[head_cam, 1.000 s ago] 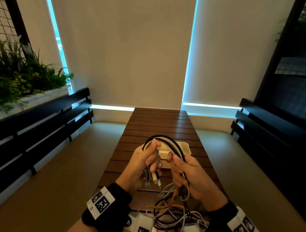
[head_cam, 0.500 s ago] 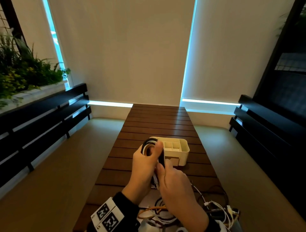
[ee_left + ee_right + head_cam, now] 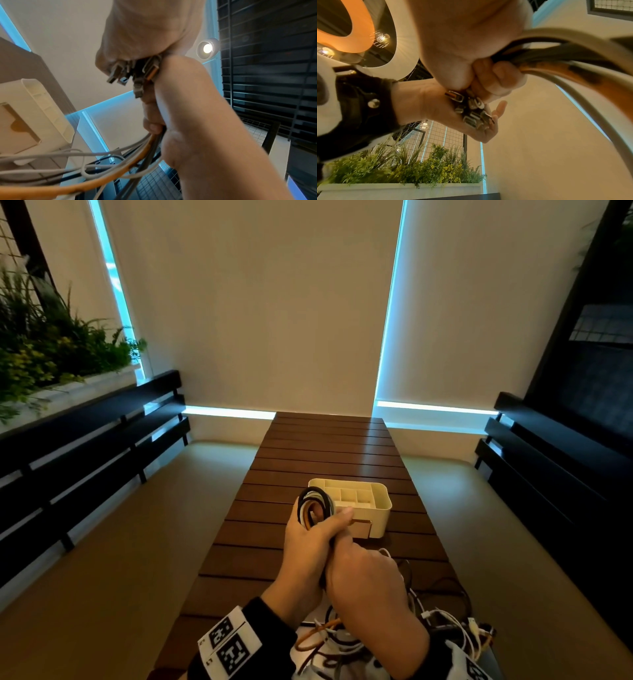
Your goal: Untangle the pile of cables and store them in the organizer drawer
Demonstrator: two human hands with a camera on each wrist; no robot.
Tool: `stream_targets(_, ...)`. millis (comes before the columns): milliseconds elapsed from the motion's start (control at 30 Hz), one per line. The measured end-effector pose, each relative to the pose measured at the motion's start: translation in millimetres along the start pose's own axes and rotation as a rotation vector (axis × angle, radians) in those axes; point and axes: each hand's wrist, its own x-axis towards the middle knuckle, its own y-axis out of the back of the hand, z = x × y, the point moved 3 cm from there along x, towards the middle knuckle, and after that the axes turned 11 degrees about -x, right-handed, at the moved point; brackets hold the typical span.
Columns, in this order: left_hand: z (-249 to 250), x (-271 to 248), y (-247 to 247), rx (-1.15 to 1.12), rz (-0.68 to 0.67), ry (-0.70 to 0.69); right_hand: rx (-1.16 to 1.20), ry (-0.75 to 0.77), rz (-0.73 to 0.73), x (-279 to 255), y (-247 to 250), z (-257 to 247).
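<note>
My left hand [image 3: 323, 520] holds a small coil of black, white and orange cables [image 3: 313, 503] upright above the table, thumb lying across it. My right hand [image 3: 344, 547] is pressed against the left from below, its fingers curled round the same bundle [image 3: 565, 59]. Several metal connectors [image 3: 132, 73] stick out under the left hand [image 3: 142, 33], and the trailing cables run past the right hand [image 3: 180, 108]. The cream organizer [image 3: 380, 501] with a tan drawer front [image 3: 359, 529] stands just behind the coil. The tangled pile [image 3: 442, 621] lies at the table's near end.
The slatted wooden table [image 3: 329, 453] stretches away behind the organizer. Dark benches [image 3: 85, 446] run along both sides, and a planter with greenery [image 3: 51, 350] stands at the left. White and orange cables hang loose from the pile [image 3: 77, 175].
A second ago my hands were apart with a wide loop between them. They have come together, and the loop has tightened into a small coil in my left hand.
</note>
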Motion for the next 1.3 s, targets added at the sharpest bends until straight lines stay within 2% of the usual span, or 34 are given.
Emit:
stream_targets(200,-4.2,0.7,1.9,-0.016,-0.02,0.115,-0.078,0.014,-0.012,0.2,-9.4,-1.6)
stream_targets(300,-1.5,1.1,1.4,-0.056,-0.09,0.177,-0.14,0.011,0.149,1.1,-7.7,-3.1)
stream_targets(333,0.7,1.4,1.4,-0.077,-0.114,0.19,-0.112,0.004,0.213,0.2,-3.4,-4.0)
stream_targets(400,7.0,4.7,3.2,-0.089,-0.149,0.203,0.11,0.027,0.21,-3.2,-1.5,-2.6)
stream_targets(467,17.0,10.2,4.9,-0.099,-0.211,0.228,0.414,0.069,0.094,-4.9,-7.3,0.9)
stream_targets(567,35.5,13.2,5.5,-0.184,-0.332,0.248,0.864,0.033,0.031,-4.6,-14.7,15.0)
stream_targets(633,41.5,14.1,4.0,-0.222,-0.346,0.229,0.864,0.036,-0.105,-4.5,-25.0,21.9)
stream_targets(733,43.0,15.3,0.1,-0.318,-0.349,0.193,0.636,0.214,-0.386,-3.3,-42.6,21.8)
stream_targets(833,39.6,17.8,-4.0,-0.323,-0.41,0.201,0.798,0.404,-0.579,-6.8,-59.2,18.0)
stream_targets(900,38.9,18.0,-4.2,-0.351,-0.443,0.236,0.865,0.44,-0.728,-8.5,-62.2,22.5)
stream_targets(933,39.0,18.7,-2.1,-0.37,-0.449,0.262,0.835,0.433,-0.752,-7.7,-61.6,26.4)
stream_targets(1000,40.4,21.6,3.6,-0.399,-0.446,0.337,0.662,0.327,-0.662,2.8,-57.3,42.1)
stream_targets(1067,42.6,23.8,8.8,-0.369,-0.444,0.417,0.323,0.209,-0.405,18.8,-38.0,59.4)
stream_targets(1167,43.0,26.3,12.1,-0.266,-0.437,0.48,-0.032,0.168,-0.078,29.8,2.7,65.1)
stream_targets(1233,44.9,27.2,11.9,-0.214,-0.467,0.511,-0.141,0.151,0.033,31.0,19.3,61.9)
stream_targets(1300,47.4,29.7,13.1,-0.175,-0.507,0.538,-0.202,0.156,0.085,31.4,25.8,61.5)
